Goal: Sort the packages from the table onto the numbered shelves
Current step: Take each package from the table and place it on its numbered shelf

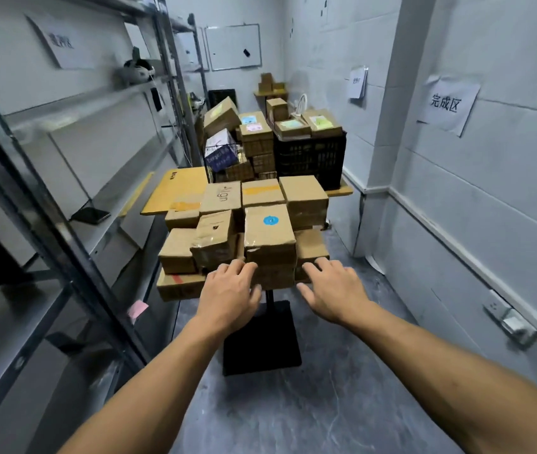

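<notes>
1. Pale walls and a grey floor enclose a narrow room; a whiteboard (232,47) is hung on the far wall and a paper sign (445,103) with printed characters is taped to the right wall.
2. Metal shelves (80,142) are set along the left side. A dark phone (91,215) is laid on one shelf, and a pink note (137,309) is stuck to an upright lower down.
3. A small table (262,339) on a black foot is placed in the middle of the aisle, and its top is hidden under a pile of boxes (304,199) stacked several deep.
4. At the near edge of the pile a box with a blue sticker (268,234) is seen on top, with a crumpled box (214,239) just to its left and a box printed with letters (221,198) behind that.
5. A flat yellow carton (178,188) is laid at the far left of the pile.
6. Behind the pile, a black crate (309,158) and a wire basket (221,158) are both filled and topped with more boxes.
7. The left hand (227,290) is stretched out to the front of the pile below the stickered box, its fingers loosely bent and nothing gripped; whether the fingertips touch cardboard cannot be told.
8. The right hand (332,290) is held just beside it, fingers spread and relaxed towards the boxes, with nothing grasped.
</notes>
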Tool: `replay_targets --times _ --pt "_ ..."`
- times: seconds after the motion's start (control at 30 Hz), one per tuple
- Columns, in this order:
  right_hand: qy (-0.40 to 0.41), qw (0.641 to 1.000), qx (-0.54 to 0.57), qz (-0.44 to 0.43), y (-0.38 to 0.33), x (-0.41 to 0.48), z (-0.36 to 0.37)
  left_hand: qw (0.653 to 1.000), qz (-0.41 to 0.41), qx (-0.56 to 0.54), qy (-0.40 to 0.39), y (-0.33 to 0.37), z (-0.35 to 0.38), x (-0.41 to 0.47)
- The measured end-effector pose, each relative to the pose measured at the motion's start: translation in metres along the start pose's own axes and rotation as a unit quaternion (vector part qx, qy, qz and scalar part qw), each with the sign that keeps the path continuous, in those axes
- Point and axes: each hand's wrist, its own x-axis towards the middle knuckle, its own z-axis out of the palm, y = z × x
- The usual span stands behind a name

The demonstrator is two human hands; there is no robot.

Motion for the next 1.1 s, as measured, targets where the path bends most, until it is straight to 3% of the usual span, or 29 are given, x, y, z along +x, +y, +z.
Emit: replay_targets --times 0.4,0.63,0.9,1.1 --pt "-0.034 0.999 0.039 -0.009 0.035 0.147 0.033 0.996 -0.051 -0.045 -0.062 -0.032 0.051 0.133" --pt "-0.071 0.989 0.117 0.058 0.028 0.213 0.075 0.989 -0.078 -0.108 -0.062 -0.064 0.105 0.192" --pt "-0.052 0.927 0.333 0.166 0.031 0.243 0.103 0.951 -0.144 -0.264 -0.075 -0.070 0.133 0.202" --pt "-0.041 0.883 0.433 0.178 0.036 0.245 0.107 0.939 -0.142 -0.309 -0.045 -0.068 0.134 0.203"
